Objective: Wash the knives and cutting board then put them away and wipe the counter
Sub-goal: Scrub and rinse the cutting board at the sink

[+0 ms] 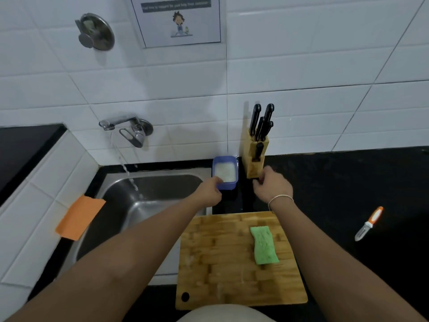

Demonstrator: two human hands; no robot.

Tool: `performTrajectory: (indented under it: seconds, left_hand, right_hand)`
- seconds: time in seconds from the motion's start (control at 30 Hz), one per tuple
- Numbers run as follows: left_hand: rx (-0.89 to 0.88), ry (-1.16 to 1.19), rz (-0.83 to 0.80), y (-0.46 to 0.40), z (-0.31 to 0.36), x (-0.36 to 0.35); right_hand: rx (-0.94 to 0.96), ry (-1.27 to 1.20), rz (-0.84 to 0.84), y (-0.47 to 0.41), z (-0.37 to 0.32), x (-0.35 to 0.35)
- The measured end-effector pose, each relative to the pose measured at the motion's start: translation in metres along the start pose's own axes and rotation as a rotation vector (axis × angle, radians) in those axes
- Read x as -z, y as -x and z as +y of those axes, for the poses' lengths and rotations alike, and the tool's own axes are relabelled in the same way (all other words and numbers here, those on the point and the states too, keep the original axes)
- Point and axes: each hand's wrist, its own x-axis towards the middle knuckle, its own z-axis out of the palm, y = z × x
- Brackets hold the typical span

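Knives (261, 123) in block just beyond right hand (272, 185).

Orange peeler (369, 223) on dark stone — blue tub (225, 172) by the sink (148, 198), tap (126, 130) running.

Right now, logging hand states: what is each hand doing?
Left hand: holds the rim of the blue container.
Right hand: fingers curled round something dark beside the knife block; what it is cannot be told.
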Motion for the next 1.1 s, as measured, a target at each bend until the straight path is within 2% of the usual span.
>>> performTrajectory:
  seconds: [0.07, 0.1, 0.23, 0.33, 0.47, 0.53, 0.6, 0.73, 0.8, 0.87, 1.1]
  left_hand:
    - [0.065, -0.116, -0.028, 0.007, -0.011, 0.002]
    - [0.099, -0.19, -0.039, 0.01, -0.018, 0.003]
    - [0.264, -0.39, -0.062, 0.023, -0.051, 0.005]
    - [0.345, -0.371, -0.226, 0.049, -0.063, 0.017]
    - [0.622, -0.119, -0.554, 0.075, -0.102, 0.031]
    - [0.686, 0.009, -0.652, 0.079, -0.128, 0.026]
    - [0.673, 0.201, -0.597, 0.083, -0.151, 0.019]
    - [0.614, 0.715, -0.274, 0.085, -0.171, 0.027]
    - [0.575, 0.692, -0.195, 0.088, -0.181, 0.048]
    - [0.543, 0.53, -0.194, 0.092, -0.192, 0.066]
    - [0.442, 0.325, -0.666, 0.076, -0.187, 0.037]
  right_hand:
    - [-0.076, 0.164, -0.317, 0.016, 0.0, -0.006]
    - [-0.107, 0.213, -0.412, 0.023, 0.0, -0.008]
    - [-0.259, 0.412, -0.63, 0.048, -0.003, -0.014]
    - [-0.379, 0.446, -0.76, 0.06, -0.012, -0.02]
    - [-0.364, 0.517, -0.698, 0.077, -0.035, -0.033]
    - [-0.337, 0.543, -0.69, 0.083, -0.048, -0.04]
    - [-0.338, 0.566, -0.715, 0.086, -0.064, -0.047]
    - [-0.325, 0.498, -0.707, 0.087, -0.095, -0.052]
    - [-0.307, 0.474, -0.671, 0.083, -0.11, -0.061]
    - [-0.299, 0.444, -0.665, 0.079, -0.124, -0.07]
    - [-0.19, 0.277, -0.543, 0.074, -0.139, -0.081]
